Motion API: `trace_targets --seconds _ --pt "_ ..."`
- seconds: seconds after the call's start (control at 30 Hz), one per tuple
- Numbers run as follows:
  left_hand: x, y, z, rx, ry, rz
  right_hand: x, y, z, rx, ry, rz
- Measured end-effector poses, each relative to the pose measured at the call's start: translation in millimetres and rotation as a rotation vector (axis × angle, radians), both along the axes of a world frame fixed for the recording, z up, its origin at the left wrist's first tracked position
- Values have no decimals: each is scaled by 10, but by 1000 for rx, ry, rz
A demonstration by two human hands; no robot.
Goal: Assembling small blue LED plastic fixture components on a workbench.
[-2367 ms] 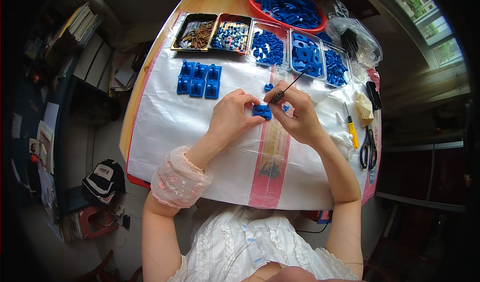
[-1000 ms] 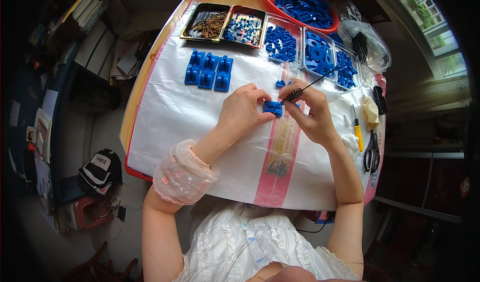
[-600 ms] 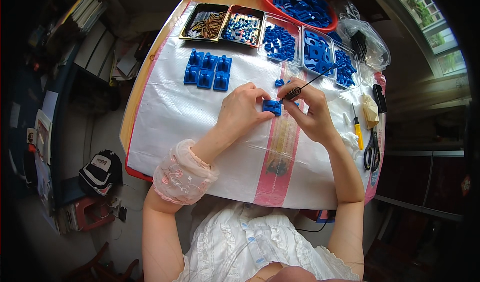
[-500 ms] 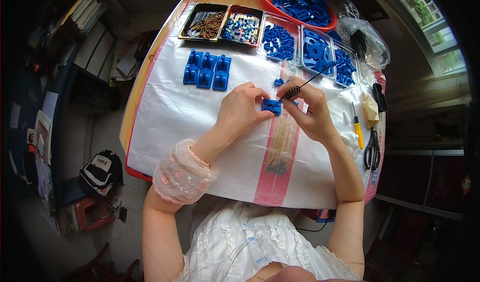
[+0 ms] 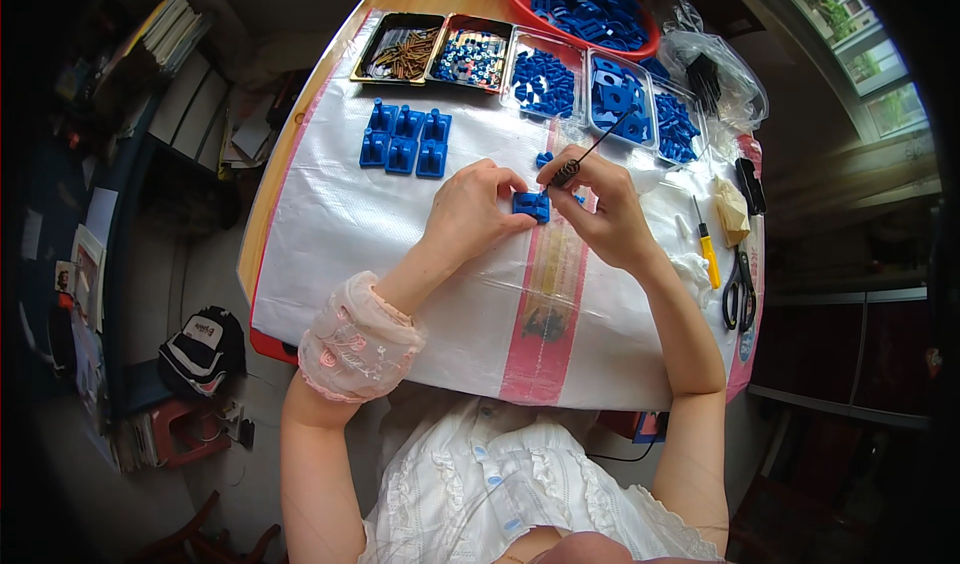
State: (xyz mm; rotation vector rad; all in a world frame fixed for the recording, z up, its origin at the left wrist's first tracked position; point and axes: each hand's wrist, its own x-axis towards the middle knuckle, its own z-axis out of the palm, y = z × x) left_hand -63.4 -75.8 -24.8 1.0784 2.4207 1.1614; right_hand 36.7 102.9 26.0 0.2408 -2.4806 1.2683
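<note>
Between the fingertips of my left hand [image 5: 472, 209] is a small blue plastic block [image 5: 531, 208], held down on the white sheet. My right hand [image 5: 598, 207] pinches a thin black rod-like tool with a coiled grip [image 5: 565, 172]. Its lower end meets the block's right upper edge, while its long thin end slants up and right. Close by lie a small blue cone-like piece [image 5: 544, 159] and a smaller blue bit [image 5: 579, 200] partly behind my right fingers. To the left of my hands, several blue assembled pieces with upright pegs [image 5: 403, 142] stand in two rows.
Along the far side sit a tray of brass-coloured screws [image 5: 408, 56], a tray of small nuts and blue bits [image 5: 470, 52], clear boxes of blue parts [image 5: 543, 82] and a red basin [image 5: 655, 42]. At right lie a yellow-handled screwdriver [image 5: 709, 260], black scissors [image 5: 740, 299] and a plastic bag [image 5: 735, 84].
The whole view has shifted slightly, so everything appears a little further left and up. Both hands keep the same hold on the block and the tool.
</note>
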Motion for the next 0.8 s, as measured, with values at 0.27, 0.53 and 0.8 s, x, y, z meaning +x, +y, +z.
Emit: trace_targets --seconds 0.27,0.53,0.8 --pt "-129 23 88 -114 16 -136 2 16 -36 -5 -6 3" --pt "-210 -88 -48 30 76 -234 10 23 -3 57 -32 22" --pt "-255 -86 -71 41 69 -251 2 -7 -63 -34 -6 5"
